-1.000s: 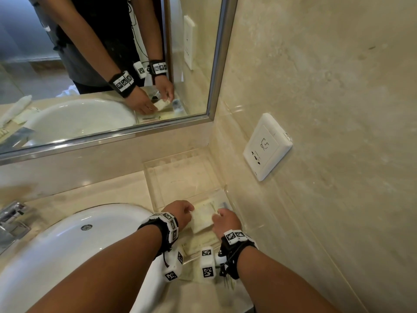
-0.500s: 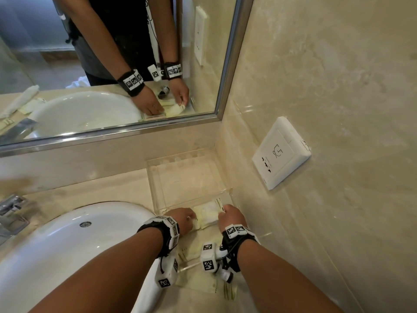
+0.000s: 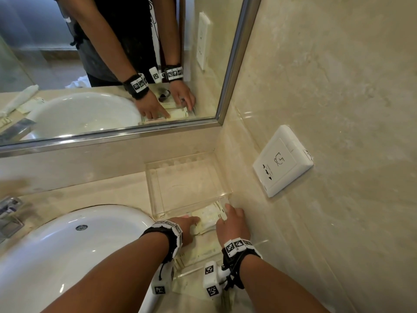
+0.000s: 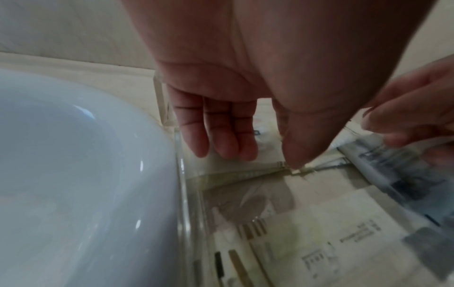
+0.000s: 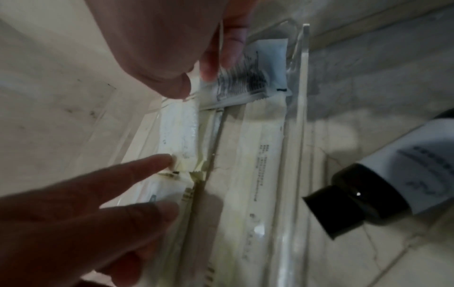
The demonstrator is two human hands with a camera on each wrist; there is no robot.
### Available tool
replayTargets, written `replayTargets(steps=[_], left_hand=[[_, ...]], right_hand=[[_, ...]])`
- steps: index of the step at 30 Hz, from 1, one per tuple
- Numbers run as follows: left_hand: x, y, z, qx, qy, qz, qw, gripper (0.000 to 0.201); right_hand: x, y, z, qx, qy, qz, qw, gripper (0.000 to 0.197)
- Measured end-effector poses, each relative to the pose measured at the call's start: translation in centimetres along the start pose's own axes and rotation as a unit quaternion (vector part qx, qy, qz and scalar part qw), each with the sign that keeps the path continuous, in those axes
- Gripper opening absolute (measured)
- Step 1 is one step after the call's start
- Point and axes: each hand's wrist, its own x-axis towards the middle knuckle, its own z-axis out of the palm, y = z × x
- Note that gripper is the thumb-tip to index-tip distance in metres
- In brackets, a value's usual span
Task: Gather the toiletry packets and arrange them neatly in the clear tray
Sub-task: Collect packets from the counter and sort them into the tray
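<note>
No legible text showing anywhere; print on toiletry packets [image 5: 248, 81] blurring out; wall socket plate [image 3: 282, 161] showing only drawn symbol; wrist bands [image 3: 237, 245] carrying square black-and-white markers.

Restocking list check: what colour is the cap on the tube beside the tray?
Black, on a white tube; the right wrist view shows it best.

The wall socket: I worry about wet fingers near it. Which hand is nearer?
Right. The right hand works at the clear tray on the wall side, below the wall socket without touching it; the left hand is on the tray's sink side, farther off.
</note>
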Motion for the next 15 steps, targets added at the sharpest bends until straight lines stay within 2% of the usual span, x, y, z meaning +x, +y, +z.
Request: replayTargets(steps=[2,6,15], left_hand=[[0.1,0.0,0.0,0.001,-0.003,0.003,1.0,0.066],[0.4,-0.2,0.0,-0.006,-0.003,0.006,1.0,0.066],[0.5,-0.3,0.4,-0.031,0.024,-0.002,0.999,0.066]], right_hand=[[-0.5,0.2,0.2,-0.027,0.01,-0.058,0.998,0.049],[-0.9,0.2,1.1,-0.145,-0.057,-0.156,0.975,0.054],[-0.9,-0.4,1.0,-0.191,-0.093,-0.143,0.966,0.063]])
